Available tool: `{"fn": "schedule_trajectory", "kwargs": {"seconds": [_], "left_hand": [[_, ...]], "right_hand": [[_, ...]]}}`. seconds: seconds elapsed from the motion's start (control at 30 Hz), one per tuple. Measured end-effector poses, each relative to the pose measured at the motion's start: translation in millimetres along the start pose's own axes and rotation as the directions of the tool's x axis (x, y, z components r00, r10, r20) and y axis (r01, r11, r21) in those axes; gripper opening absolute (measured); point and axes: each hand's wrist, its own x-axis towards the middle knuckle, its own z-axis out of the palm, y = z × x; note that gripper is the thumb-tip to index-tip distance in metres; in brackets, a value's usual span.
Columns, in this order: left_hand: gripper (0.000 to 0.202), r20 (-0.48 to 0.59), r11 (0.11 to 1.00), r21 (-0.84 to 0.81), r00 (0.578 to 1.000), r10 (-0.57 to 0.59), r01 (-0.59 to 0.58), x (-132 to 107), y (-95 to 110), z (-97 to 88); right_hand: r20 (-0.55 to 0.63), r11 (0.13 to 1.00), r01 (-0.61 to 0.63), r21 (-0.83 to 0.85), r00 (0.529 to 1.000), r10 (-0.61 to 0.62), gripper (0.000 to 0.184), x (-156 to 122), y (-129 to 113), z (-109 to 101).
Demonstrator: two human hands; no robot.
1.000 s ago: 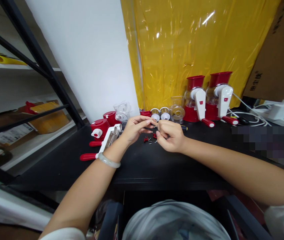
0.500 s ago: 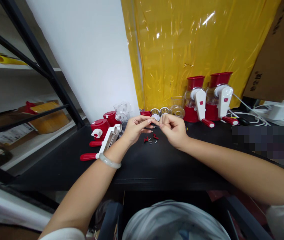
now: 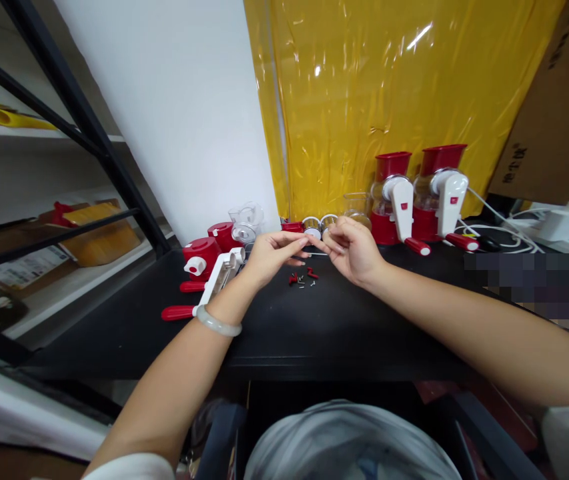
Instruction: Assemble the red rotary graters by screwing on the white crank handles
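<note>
My left hand (image 3: 275, 257) is raised over the black table (image 3: 314, 333), its thumb and forefinger pinched together; whatever sits between them is too small to make out. My right hand (image 3: 357, 253) meets those fingertips with one finger stretched out, while its other fingers are loosely bent and apart. No object shows in the right hand. Below them on the table lie small red plastic parts (image 3: 293, 279) and several small screws (image 3: 313, 283). A thin metal rod (image 3: 319, 253) shows behind the fingers, partly hidden.
Left of my hands lie white crank arms with red handles (image 3: 178, 313) and red grinder bases (image 3: 201, 257). Metal drums (image 3: 313, 227) and clear plastic housings (image 3: 247, 223) stand at the back. Two assembled rotary graters (image 3: 391, 200) stand right, near white cables (image 3: 519, 245).
My right hand has turned and loosened from a closed curl, one finger now reaching to the left fingertips. My left hand stays nearly in place. The parts on the table have not moved.
</note>
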Motion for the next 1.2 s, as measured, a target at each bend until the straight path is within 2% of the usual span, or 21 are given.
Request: {"fn": "schedule_trajectory", "kwargs": {"seconds": [0.03,0.07,0.1,0.13,0.2,0.23,0.3,0.37,0.43,0.47,0.53,0.67,0.8,0.93,1.07,1.2], "left_hand": [[0.033,-0.011,0.989,0.143,0.999,0.039,-0.037,0.2,6.1,-7.5],[0.033,-0.062,0.942,0.324,0.992,0.109,-0.083,-0.4,13.6,-17.0],[0.035,-0.128,0.852,0.517,0.977,0.169,-0.08,-2.4,21.6,-28.3],[0.039,-0.181,0.736,0.677,0.967,0.179,-0.009,-5.9,29.6,-40.8],[0.053,-0.265,0.487,0.853,0.959,0.098,0.186,-18.1,41.9,-66.6],[0.058,-0.268,0.362,0.901,0.963,0.032,0.239,-26.7,45.0,-78.5],[0.062,-0.288,0.149,0.941,0.951,-0.114,0.303,-47.4,44.2,-97.8],[0.059,-0.325,0.027,0.94,0.918,-0.229,0.34,-69.3,35.6,-109.5],[0.056,-0.321,-0.028,0.943,0.88,-0.351,0.332,-88.4,23.9,-114.2],[0.058,-0.317,-0.041,0.945,0.879,-0.357,0.325,-95.9,18.2,-114.5],[0.059,-0.324,-0.03,0.943,0.889,-0.324,0.333,-105.7,9.1,-112.3],[0.041,-0.344,-0.028,0.936,0.894,-0.286,0.351,-108.0,2.0,-104.2],[0.036,-0.38,-0.07,0.923,0.863,-0.333,0.379,-103.1,6.9,-101.0],[0.035,-0.404,-0.097,0.913,0.844,-0.352,0.397,-97.5,22.3,-105.0],[0.037,-0.438,-0.073,0.898,0.863,-0.252,0.434,-76.6,38.6,-111.2],[0.045,-0.419,-0.031,0.905,0.881,-0.22,0.423,-45.5,35.6,-117.4]], "right_hand": [[-0.001,1.0,0.005,-0.018,1.0,-0.005,0.048,0.5,-0.2,-0.4],[-0.002,0.999,0.009,-0.047,1.0,-0.009,0.048,1.3,-0.2,-1.4],[-0.004,0.996,0.01,-0.087,1.0,-0.01,0.048,2.6,0.1,-3.1],[-0.005,0.99,0.007,-0.14,1.0,-0.008,0.046,4.4,0.9,-5.6],[0.013,0.953,-0.015,-0.302,1.0,0.02,0.041,8.9,4.0,-12.9],[0.033,0.91,-0.028,-0.414,0.998,0.046,0.038,11.2,6.4,-17.2],[0.08,0.743,-0.032,-0.668,0.99,0.115,0.03,14.8,12.4,-26.0],[0.115,0.549,0.005,-0.836,0.979,0.166,0.022,16.0,18.7,-33.1],[0.147,0.425,0.053,-0.904,0.971,0.191,0.015,15.1,24.2,-37.4],[0.158,0.391,0.07,-0.918,0.967,0.199,0.013,14.4,26.4,-38.7],[0.181,0.357,0.098,-0.929,0.961,0.209,0.011,13.2,29.3,-40.1],[0.231,0.32,0.157,-0.934,0.951,0.207,0.009,13.1,30.5,-41.7],[0.269,0.289,0.203,-0.936,0.94,0.211,0.008,13.9,30.2,-43.3],[0.269,0.269,0.207,-0.941,0.938,0.219,0.008,13.9,31.2,-44.4],[0.285,0.257,0.226,-0.94,0.933,0.221,0.009,13.6,32.9,-45.6],[0.287,0.245,0.231,-0.942,0.93,0.229,0.008,13.2,32.4,-45.5]]}}
